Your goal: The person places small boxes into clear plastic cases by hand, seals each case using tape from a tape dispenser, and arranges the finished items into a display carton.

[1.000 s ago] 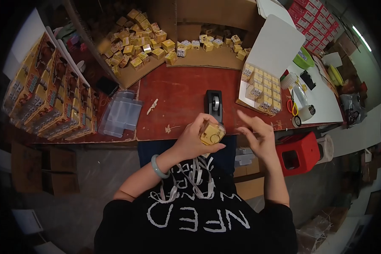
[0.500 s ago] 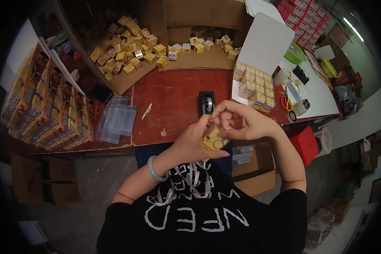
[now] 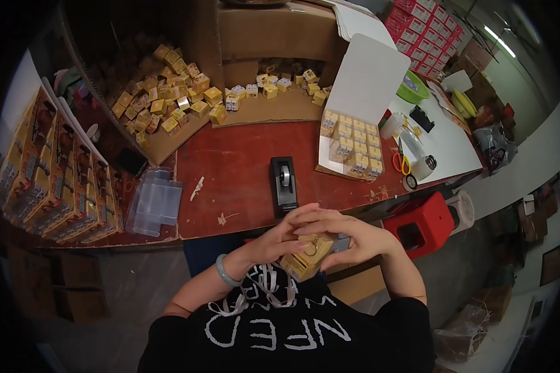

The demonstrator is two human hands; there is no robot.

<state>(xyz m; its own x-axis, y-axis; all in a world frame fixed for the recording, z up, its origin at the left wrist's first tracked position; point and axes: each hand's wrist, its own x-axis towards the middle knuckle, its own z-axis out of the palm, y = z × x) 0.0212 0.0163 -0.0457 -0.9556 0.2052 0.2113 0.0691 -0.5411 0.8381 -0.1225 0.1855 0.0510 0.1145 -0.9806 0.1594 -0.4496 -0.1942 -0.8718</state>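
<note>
In front of my chest a small yellow box (image 3: 304,263) is held between both hands, with a metal ring showing on its upper side. My left hand (image 3: 274,241) grips it from the left, fingers reaching over the far edge. My right hand (image 3: 362,239) curves round its right side, thumb along the near edge. The fingertips of both hands come close together above the box. Just beyond them on the red tabletop stands a black tape dispenser (image 3: 284,198) with a roll in it.
A white carton (image 3: 367,74) stands with its lid up, holding rows of small boxes (image 3: 358,146). Loose yellow boxes (image 3: 174,90) heap in cardboard at the back left. Flat clear plastic sheets (image 3: 154,205) lie left, beside stacked display packs (image 3: 59,180). Scissors (image 3: 402,163) and a red stool (image 3: 420,224) are right.
Both hands and the yellow box have moved nearer my body, and the box is turned. My right hand has gone from pinching at its top to curving round its side. The view has shifted.
</note>
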